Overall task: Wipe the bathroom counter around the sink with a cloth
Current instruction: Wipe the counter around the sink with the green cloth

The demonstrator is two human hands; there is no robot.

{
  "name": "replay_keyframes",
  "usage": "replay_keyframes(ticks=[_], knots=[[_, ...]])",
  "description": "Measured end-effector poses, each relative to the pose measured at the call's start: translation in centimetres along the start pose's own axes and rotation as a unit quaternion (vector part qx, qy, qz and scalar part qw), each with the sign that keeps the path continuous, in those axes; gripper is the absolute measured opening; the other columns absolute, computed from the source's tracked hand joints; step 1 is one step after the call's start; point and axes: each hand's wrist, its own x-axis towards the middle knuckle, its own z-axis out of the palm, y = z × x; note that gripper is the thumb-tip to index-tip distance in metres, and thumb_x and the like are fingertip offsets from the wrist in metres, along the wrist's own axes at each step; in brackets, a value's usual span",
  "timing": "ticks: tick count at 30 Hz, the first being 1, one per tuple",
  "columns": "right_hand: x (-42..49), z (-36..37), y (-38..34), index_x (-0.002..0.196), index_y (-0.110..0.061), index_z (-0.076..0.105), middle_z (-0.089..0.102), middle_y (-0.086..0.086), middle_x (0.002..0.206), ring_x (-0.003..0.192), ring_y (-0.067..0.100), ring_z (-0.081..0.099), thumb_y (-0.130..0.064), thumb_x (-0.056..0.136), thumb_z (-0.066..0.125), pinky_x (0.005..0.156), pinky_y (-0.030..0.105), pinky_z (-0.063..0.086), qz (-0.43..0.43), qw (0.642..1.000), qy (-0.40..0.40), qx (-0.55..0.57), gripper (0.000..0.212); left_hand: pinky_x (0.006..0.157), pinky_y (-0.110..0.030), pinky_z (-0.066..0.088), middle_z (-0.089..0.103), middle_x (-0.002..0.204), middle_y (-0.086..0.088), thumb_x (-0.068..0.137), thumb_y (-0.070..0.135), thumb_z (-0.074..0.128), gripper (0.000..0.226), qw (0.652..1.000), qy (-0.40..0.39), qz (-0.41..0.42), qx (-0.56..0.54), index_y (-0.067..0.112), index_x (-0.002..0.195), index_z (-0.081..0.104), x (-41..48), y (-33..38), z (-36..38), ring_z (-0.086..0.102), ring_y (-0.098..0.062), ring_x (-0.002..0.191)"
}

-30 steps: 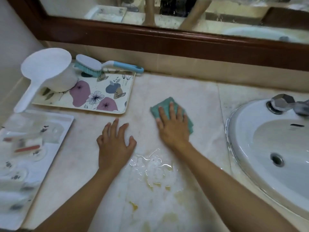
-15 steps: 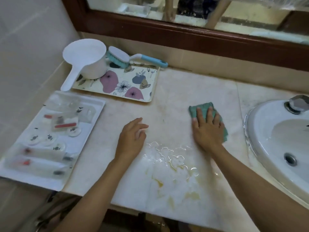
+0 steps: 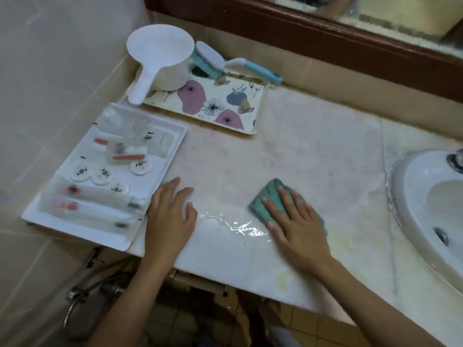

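A folded teal cloth (image 3: 265, 200) lies on the pale marble counter (image 3: 313, 151), left of the white sink (image 3: 411, 201). My right hand (image 3: 295, 221) presses flat on the cloth, fingers spread and pointing to the far left. A shiny puddle of water (image 3: 235, 225) sits just left of the cloth, between my two hands. My left hand (image 3: 169, 216) rests flat on the counter with nothing in it, its fingers touching the edge of the white tray. Yellowish stains (image 3: 283, 279) mark the counter near the front edge.
A white tray (image 3: 160, 128) of small toiletries lies at the left, overhanging the counter's front edge. Behind it a floral tray (image 3: 225, 106) carries a white dipper (image 3: 160, 58) and a blue scrub brush (image 3: 215, 61). A dark wood mirror frame (image 3: 325, 38) runs along the back wall.
My right hand has drawn the cloth toward me and to the left, up to the puddle. My left hand has slid left to the toiletry tray. The view has swung left and down.
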Motion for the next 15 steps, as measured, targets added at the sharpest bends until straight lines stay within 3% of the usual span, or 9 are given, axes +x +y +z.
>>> replay_keyframes(ticks=[5,7,12,15], knots=[[8.2,-0.8,-1.1,0.152,-0.040,0.009,-0.001,0.002,0.163,0.148,0.027,-0.001,-0.052,0.099,0.015,0.118,0.046,0.004,0.217,0.975,0.029,0.035,0.055,0.101,-0.045,0.043,0.050,0.141,-0.009,0.086,0.011,0.059,0.032,1.000,-0.002,0.012,0.017,0.013,0.118,0.065,0.0,-0.1,0.3,0.040,-0.029,0.129],[10.2,-0.3,-4.8,0.153,-0.036,0.008,-0.003,0.007,0.162,0.147,0.034,0.000,-0.051,0.100,0.018,0.118,0.049,0.004,0.232,0.971,0.025,0.045,0.056,0.100,-0.045,0.043,0.051,0.139,-0.010,0.088,0.010,0.055,0.030,1.000,0.008,0.019,0.013,0.011,0.116,0.066,0.0,-0.2,0.4,0.041,-0.029,0.129],[4.9,2.1,-13.4,0.152,-0.037,0.015,0.001,0.005,0.163,0.148,0.032,0.000,-0.053,0.099,0.022,0.117,0.049,0.008,0.040,0.999,0.027,0.022,0.055,0.103,-0.045,0.041,0.051,0.141,-0.008,0.090,0.012,0.051,0.031,1.000,0.001,0.006,-0.012,0.013,0.116,0.066,0.2,-0.4,0.3,0.040,-0.029,0.131],[-1.4,2.1,-10.4,0.151,-0.039,0.021,0.010,0.002,0.162,0.149,0.028,0.006,-0.053,0.099,0.024,0.116,0.047,0.018,-0.078,0.997,0.006,-0.014,0.054,0.103,-0.046,0.041,0.049,0.142,-0.007,0.090,0.010,0.056,0.029,1.000,-0.011,0.002,-0.013,0.013,0.118,0.065,0.2,-0.4,0.1,0.040,-0.029,0.132]])
